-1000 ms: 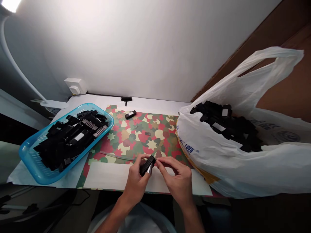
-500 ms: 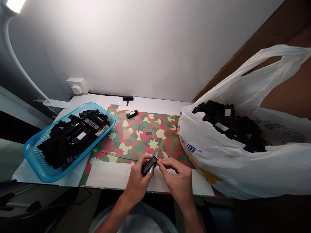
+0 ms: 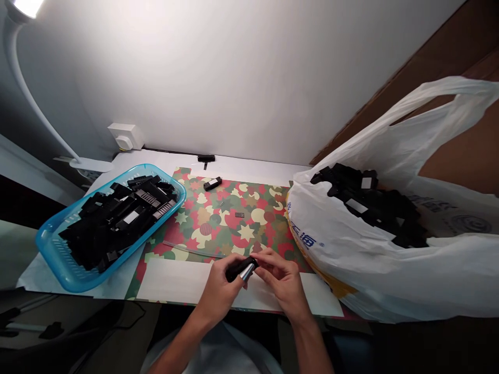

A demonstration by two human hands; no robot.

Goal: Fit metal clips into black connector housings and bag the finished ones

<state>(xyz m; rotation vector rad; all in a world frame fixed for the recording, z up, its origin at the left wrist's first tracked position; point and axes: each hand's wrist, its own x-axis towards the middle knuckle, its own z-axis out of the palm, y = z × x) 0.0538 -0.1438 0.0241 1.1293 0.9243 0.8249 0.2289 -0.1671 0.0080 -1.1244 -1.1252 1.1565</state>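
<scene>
1. While the left hand point(image 3: 218, 284) stays wrapped around the black plastic casing point(image 3: 235, 270), that casing has rolled over: its ribbed face, plain half a second ago, no longer shows, and more of the silver sleeve point(image 3: 247, 272) does.
2. The right hand point(image 3: 286, 283) has opened its fine pinch; thumb and index fingertip now sit apart around the casing's far end. I cannot tell whether anything small is held between them.
3. The casing is off the table, above the white paper strip point(image 3: 171, 281). The turn suggests a change of angle on that same end, with the work there unfinished.
4. With the casing as dial centre, nothing else has been disturbed: the small dark grey plate point(image 3: 239, 214) lies at 12 o'clock, the white-labelled black casing point(image 3: 212, 183) at 11, the clear plastic strip point(image 3: 191, 251) near 10, the blue basket point(image 3: 52, 259) of black parts between 9 and 10, and the white plastic bag point(image 3: 374, 275) near 3.
</scene>
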